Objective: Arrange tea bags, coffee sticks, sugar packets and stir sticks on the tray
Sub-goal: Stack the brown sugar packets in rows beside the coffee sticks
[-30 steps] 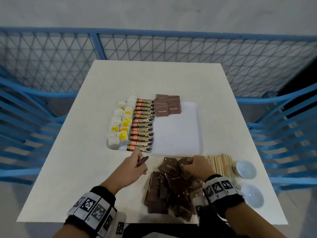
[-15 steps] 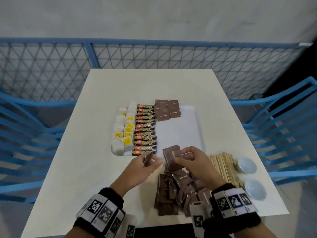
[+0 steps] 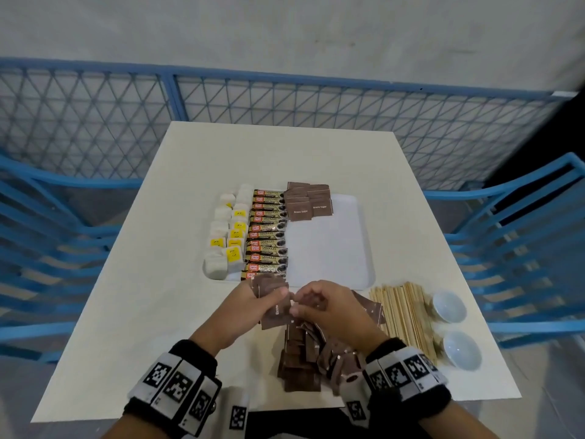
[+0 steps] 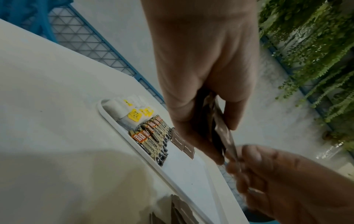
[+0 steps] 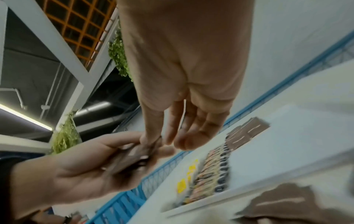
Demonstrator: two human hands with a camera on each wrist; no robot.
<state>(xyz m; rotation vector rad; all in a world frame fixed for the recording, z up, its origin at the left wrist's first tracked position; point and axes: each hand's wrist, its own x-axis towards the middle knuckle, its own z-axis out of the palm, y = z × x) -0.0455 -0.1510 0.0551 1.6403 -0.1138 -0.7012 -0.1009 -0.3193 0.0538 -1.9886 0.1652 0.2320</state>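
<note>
My left hand (image 3: 271, 295) grips a small stack of brown sugar packets (image 3: 276, 307) just in front of the white tray (image 3: 335, 248). My right hand (image 3: 296, 305) meets it and pinches the stack's right edge. The left wrist view shows the packets (image 4: 220, 127) fanned between my left hand's (image 4: 226, 142) thumb and fingers. On the tray lie tea bags (image 3: 226, 239) at the left, a column of coffee sticks (image 3: 268, 236) and several sugar packets (image 3: 308, 201) at the far end. A loose pile of sugar packets (image 3: 302, 359) lies under my right wrist. Wooden stir sticks (image 3: 405, 315) lie to its right.
Two small white bowls (image 3: 449, 307) (image 3: 462, 350) stand at the table's right edge beside the stir sticks. The right half of the tray is bare. Blue chairs flank the table, and a blue mesh fence (image 3: 285, 103) runs behind it.
My right hand lifted off the loose pile with packets and moved left to my left hand. The left hand now holds a thicker stack, raised near the tray's front edge.
</note>
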